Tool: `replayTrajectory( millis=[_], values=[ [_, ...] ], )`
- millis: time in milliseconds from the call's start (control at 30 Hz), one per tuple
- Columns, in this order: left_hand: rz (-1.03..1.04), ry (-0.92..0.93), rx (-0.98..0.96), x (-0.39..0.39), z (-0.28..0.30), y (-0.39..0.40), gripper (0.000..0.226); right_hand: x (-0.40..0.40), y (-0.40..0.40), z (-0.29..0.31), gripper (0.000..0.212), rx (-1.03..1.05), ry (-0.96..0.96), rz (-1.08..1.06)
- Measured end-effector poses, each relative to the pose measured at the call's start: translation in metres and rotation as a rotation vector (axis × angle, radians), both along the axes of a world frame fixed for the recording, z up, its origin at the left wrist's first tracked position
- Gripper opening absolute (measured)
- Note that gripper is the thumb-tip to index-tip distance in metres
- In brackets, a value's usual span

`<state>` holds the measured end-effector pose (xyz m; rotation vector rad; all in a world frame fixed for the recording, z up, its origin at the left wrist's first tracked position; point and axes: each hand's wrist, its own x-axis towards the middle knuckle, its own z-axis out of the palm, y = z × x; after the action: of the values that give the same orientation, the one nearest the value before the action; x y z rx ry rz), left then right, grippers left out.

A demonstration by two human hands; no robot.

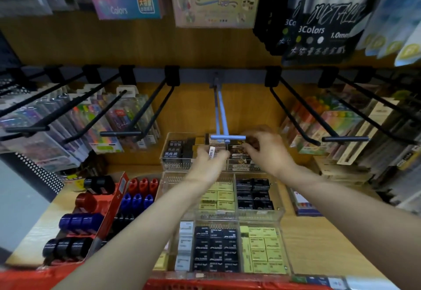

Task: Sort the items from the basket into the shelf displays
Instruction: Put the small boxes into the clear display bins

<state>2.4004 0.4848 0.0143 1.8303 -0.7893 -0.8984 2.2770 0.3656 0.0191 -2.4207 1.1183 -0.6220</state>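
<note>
While both forearms stretch forward over the wooden shelf [319, 239], the hands meet at the rear clear acrylic tray [168, 153], just under the tip of the blue peg hook [222, 116]. Left of that hook, the left hand [206, 164] reaches up with its wrist straight, its fingers [222, 155] curled and clamped on a small boxed eraser [212, 152] whose white barcode label faces the camera; the box sits between thumb and fingertips, above the tray's middle compartment. Right of the hook, the right hand [266, 150] bends at the wrist, its fingers [249, 145] curled toward a dark patterned box [237, 149] at their tips; whether they actually pinch it cannot be told. Hanging packs above the hook read "Colors", "3Colors" and "1.0mm". Below everything, a red basket [205, 286] rim crosses the bottom edge.
</note>
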Motion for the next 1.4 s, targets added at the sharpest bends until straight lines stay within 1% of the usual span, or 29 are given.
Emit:
replayTrajectory(
  millis=[33,67,100,133,167,200,233,300,367,433,533,600,667,767,833,867,900,933,1000,1033,1067,1233,1300,1400],
  values=[
    [-0.006,0.148,0.012,-0.002,0.002,0.002,0.031,-0.007,0.010,0.003,0.024,0.104,-0.119,0.018],
    [-0.017,0.223,0.000,-0.005,0.004,0.006,0.026,-0.013,0.022,0.006,0.021,0.290,-0.239,0.037],
    [-0.042,0.223,-0.002,-0.009,0.006,0.010,0.025,-0.018,0.033,0.010,0.020,0.501,-0.344,0.054],
    [-0.073,0.191,0.008,-0.012,0.006,0.014,0.030,-0.023,0.044,0.013,0.019,0.680,-0.429,0.063],
    [-0.110,0.136,0.023,-0.015,0.008,0.018,0.038,-0.027,0.052,0.016,0.017,0.792,-0.482,0.066],
    [-0.142,0.057,0.029,-0.018,0.011,0.023,0.046,-0.030,0.058,0.018,0.014,0.856,-0.522,0.063],
    [-0.173,-0.033,0.017,-0.021,0.014,0.027,0.050,-0.034,0.063,0.020,0.013,0.889,-0.554,0.060],
    [-0.223,-0.185,-0.041,-0.024,0.020,0.035,0.051,-0.040,0.068,0.024,0.019,0.905,-0.590,0.059],
    [-0.249,-0.255,-0.075,-0.025,0.024,0.038,0.047,-0.045,0.070,0.027,0.018,0.927,-0.619,0.063],
    [-0.249,-0.243,-0.084,-0.027,0.029,0.040,0.044,-0.047,0.070,0.029,0.015,0.952,-0.648,0.071],
    [-0.231,-0.103,-0.131,-0.028,0.029,0.040,0.040,-0.049,0.066,0.028,0.011,0.967,-0.668,0.045],
    [-0.171,-0.077,-0.167,-0.026,0.027,0.038,0.031,-0.051,0.062,0.026,0.013,0.955,-0.679,-0.003],
    [-0.117,-0.122,-0.173,-0.024,0.023,0.033,0.021,-0.051,0.059,0.025,0.019,0.930,-0.667,0.004],
    [-0.158,-0.218,-0.193,-0.022,0.021,0.018,0.019,-0.048,0.050,0.027,0.028,0.777,-0.533,0.044],
    [-0.185,-0.382,-0.173,-0.016,0.017,0.008,0.034,-0.044,0.036,0.027,0.024,0.589,-0.396,-0.066],
    [-0.205,-0.485,-0.133,-0.011,0.014,0.004,0.046,-0.043,0.026,0.027,0.022,0.510,-0.339,-0.138],
    [-0.251,-0.598,-0.075,-0.005,0.011,0.003,0.057,-0.041,0.018,0.027,0.020,0.475,-0.311,-0.190],
    [-0.323,-0.710,-0.010,0.002,0.007,0.003,0.064,-0.039,0.011,0.026,0.020,0.465,-0.275,-0.211],
    [-0.469,-0.864,0.093,0.014,-0.003,0.004,0.070,-0.030,0.001,0.022,0.025,0.356,-0.092,-0.187],
    [-0.515,-0.892,0.127,0.018,-0.008,0.005,0.072,-0.025,-0.001,0.020,0.028,0.303,-0.009,-0.167],
    [-0.540,-0.904,0.146,0.020,-0.013,0.005,0.073,-0.020,-0.003,0.018,0.030,0.277,0.033,-0.157],
    [-0.553,-0.960,0.144,0.025,-0.028,0.003,0.077,-0.005,-0.005,0.001,0.033,0.277,0.106,-0.127],
    [-0.545,-0.970,0.154,0.025,-0.029,0.000,0.078,-0.002,-0.003,-0.008,0.037,0.216,0.140,-0.126],
    [-0.530,-1.014,0.172,0.022,-0.030,-0.004,0.078,-0.007,0.002,-0.019,0.044,0.070,0.324,-0.077]
  ],
)
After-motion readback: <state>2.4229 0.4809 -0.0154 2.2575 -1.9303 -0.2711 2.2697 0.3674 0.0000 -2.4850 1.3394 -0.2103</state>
